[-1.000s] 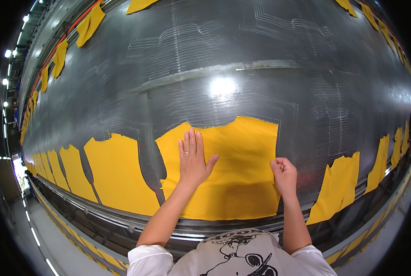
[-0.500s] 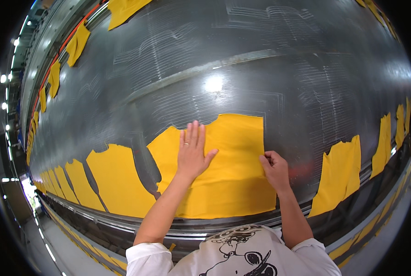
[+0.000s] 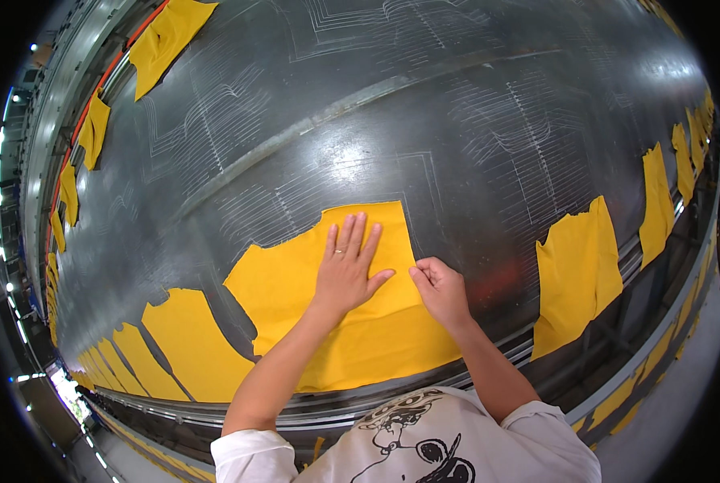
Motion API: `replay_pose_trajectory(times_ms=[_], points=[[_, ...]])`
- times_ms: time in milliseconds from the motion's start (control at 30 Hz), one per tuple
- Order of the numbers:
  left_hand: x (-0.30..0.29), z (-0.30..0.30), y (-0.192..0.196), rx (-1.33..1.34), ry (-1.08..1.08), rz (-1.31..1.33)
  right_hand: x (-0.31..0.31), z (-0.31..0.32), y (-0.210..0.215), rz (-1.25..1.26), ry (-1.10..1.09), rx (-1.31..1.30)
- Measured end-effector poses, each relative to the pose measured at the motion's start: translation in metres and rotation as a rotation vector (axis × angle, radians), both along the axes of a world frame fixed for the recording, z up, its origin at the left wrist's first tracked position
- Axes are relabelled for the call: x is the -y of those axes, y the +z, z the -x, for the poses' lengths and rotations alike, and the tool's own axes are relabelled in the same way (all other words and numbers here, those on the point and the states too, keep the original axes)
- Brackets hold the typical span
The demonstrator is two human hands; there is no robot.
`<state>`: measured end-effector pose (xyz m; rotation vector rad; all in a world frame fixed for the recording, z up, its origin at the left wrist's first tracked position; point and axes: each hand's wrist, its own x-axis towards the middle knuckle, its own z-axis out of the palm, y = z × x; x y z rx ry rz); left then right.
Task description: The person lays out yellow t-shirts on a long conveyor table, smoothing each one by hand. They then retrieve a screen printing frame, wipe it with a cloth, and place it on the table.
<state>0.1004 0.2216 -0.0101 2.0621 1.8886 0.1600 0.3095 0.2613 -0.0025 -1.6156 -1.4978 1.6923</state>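
Left hand: the left hand (image 3: 348, 270) lies flat, fingers spread, palm pressing the yellow fabric piece (image 3: 336, 314).
Right hand: the right hand (image 3: 440, 290) is curled, fingertips pinching the piece's right edge.
Fabric: it lies on the grey cutting table (image 3: 473, 121), just in front of the person.
Change: the right hand has moved in closer to the left since a second ago, so the piece looks pinned and its edge gathered.
Nearby: other yellow pieces (image 3: 577, 274) lie apart.

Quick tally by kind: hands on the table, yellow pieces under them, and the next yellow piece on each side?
Hands on the grey table: 2 (left hand flat, right hand with fingers curled)
Yellow fabric piece under the hands: 1
Neighbouring yellow pieces: 2 (left neighbour, right neighbour)
Total: 5
More yellow pieces line both table edges, too small to count.
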Motion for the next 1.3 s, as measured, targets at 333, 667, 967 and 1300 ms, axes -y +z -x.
replay_pose_trajectory(times_ms=[333, 667, 967, 1300], points=[[-0.044, -0.018, -0.004, 0.059, -0.005, -0.085, 0.004, -0.025, 0.021, -0.225, -0.038, 0.093], [-0.012, 0.052, 0.004, -0.119, 0.271, -0.093, 0.054, -0.107, 0.024, -0.175, 0.000, 0.189], [0.237, 0.066, 0.034, 0.174, 1.057, -0.448, 0.107, -0.128, 0.015, -0.224, 0.097, 0.405], [0.401, 0.023, -0.040, 0.515, 1.337, -0.063, 0.109, -0.133, 0.017, -0.178, 0.209, 0.113]])
